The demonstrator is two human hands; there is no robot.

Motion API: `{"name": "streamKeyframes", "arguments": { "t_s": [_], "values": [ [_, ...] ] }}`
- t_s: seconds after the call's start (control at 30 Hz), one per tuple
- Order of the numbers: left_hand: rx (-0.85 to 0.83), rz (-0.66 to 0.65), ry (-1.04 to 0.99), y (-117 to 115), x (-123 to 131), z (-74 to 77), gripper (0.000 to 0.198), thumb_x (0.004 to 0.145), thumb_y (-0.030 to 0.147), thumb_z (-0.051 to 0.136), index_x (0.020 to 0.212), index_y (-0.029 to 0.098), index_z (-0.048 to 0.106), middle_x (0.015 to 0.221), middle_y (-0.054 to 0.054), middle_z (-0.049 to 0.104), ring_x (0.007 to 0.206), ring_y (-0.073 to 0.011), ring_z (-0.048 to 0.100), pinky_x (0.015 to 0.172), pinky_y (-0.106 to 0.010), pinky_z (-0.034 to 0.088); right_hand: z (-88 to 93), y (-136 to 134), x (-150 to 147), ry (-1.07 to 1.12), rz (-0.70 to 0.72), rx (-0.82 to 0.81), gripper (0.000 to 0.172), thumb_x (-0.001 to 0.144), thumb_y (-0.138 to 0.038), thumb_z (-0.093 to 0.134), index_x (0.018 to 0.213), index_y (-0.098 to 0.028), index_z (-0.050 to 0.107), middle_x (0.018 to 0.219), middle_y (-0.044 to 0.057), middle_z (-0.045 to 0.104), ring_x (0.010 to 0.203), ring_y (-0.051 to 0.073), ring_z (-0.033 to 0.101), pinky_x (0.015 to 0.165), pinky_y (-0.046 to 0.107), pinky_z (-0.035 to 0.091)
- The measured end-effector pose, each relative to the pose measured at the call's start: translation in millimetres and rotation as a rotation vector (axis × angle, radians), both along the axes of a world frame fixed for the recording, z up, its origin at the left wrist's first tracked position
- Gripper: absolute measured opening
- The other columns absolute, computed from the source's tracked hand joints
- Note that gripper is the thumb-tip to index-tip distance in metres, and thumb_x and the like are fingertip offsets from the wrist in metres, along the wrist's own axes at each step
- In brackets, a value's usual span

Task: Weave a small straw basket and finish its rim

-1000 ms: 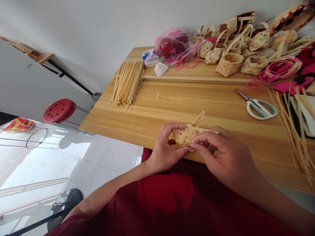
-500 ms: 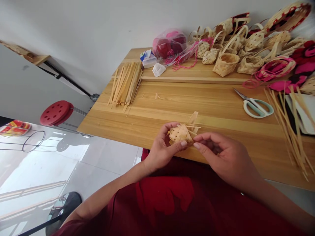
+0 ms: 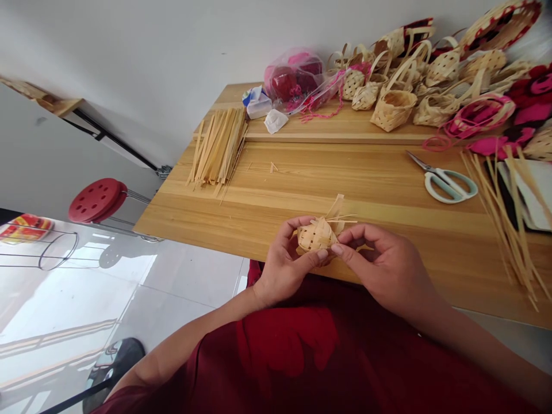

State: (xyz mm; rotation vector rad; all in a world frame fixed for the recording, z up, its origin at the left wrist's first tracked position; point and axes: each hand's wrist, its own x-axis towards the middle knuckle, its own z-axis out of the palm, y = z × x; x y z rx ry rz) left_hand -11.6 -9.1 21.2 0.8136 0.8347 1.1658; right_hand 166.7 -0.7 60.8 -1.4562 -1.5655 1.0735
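Right now, the left hand (image 3: 282,265) is firmly grasping a half-woven bamboo basket (image 3: 311,237) just above the wooden table (image 3: 241,201), while the right hand (image 3: 388,267) is pinching its side with the fingertips (image 3: 338,249). Loose strips (image 3: 337,207) are sticking up, and any slackening grip is risking the weave springing apart.

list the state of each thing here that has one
small woven basket, unfinished, loose strip ends sticking out
left hand, holding the basket
right hand, fingertips at the basket
scissors, blades closed, lying flat
cut strips, loose in a pile
handled basket, upright, looks finished
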Motion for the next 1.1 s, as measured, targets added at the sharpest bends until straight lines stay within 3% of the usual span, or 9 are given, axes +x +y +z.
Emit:
{"name": "streamKeyframes", "arguments": {
  "t_s": [0.2, 0.37, 0.57, 0.73, 1.1],
  "values": [
    [-0.081, -0.027, -0.023, 2, -7, -1.4, 0.058, 0.080, 0.031, 0.089, 0.125, 0.026, 0.054, 0.122, -0.005, 0.060, 0.098, -0.0170, 0.065, 0.082, -0.033, 0.064, -4.9, 4, 4, 0.101, 0.058, -0.019, 0.018, 0.085, -0.039, 0.079, 0.092, -0.023, 0.075, 0.090, 0.004, 0.080, 0.078, 0.020, 0.075, 0.072, 0.032, 0.063],
    [-0.038, -0.038, -0.049, 2, -8, -4.1, 0.055, 0.081, 0.029, 0.088, 0.124, 0.026, 0.054, 0.120, -0.004, 0.062, 0.098, -0.0155, 0.066, 0.088, -0.034, 0.063, -3.7, 2, 5, 0.063, 0.041, -0.025, 0.015, 0.086, -0.038, 0.077, 0.086, -0.023, 0.075, 0.085, 0.003, 0.079, 0.074, 0.019, 0.073, 0.066, 0.030, 0.060],
    [-0.025, -0.028, -0.066, -1, -5, -8.9, 0.053, 0.084, 0.030, 0.085, 0.126, 0.028, 0.053, 0.127, -0.005, 0.060, 0.102, -0.0177, 0.066, 0.082, -0.033, 0.065, 0.2, 2, 5, 0.030, 0.054, -0.006, 0.015, 0.088, -0.036, 0.073, 0.080, -0.023, 0.071, 0.082, 0.003, 0.078, 0.074, 0.020, 0.072, 0.064, 0.031, 0.057],
    [-0.019, -0.019, -0.040, -1, -5, -10.7, 0.056, 0.083, 0.032, 0.086, 0.127, 0.027, 0.052, 0.124, -0.006, 0.063, 0.102, -0.0187, 0.067, 0.087, -0.036, 0.064, 0.2, 6, 7, 0.050, 0.105, -0.067, 0.019, 0.089, -0.037, 0.072, 0.077, -0.023, 0.068, 0.082, 0.003, 0.078, 0.072, 0.020, 0.071, 0.067, 0.032, 0.058],
    [-0.063, -0.051, -0.069, 5, -9, -4.4, 0.058, 0.081, 0.028, 0.088, 0.127, 0.025, 0.053, 0.111, -0.004, 0.065, 0.094, -0.0165, 0.066, 0.085, -0.035, 0.062, -0.6, 7, 10, 0.079, 0.130, -0.110, 0.023, 0.086, -0.045, 0.077, 0.087, -0.024, 0.070, 0.084, 0.002, 0.076, 0.072, 0.018, 0.070, 0.065, 0.029, 0.058]
  ]
}}
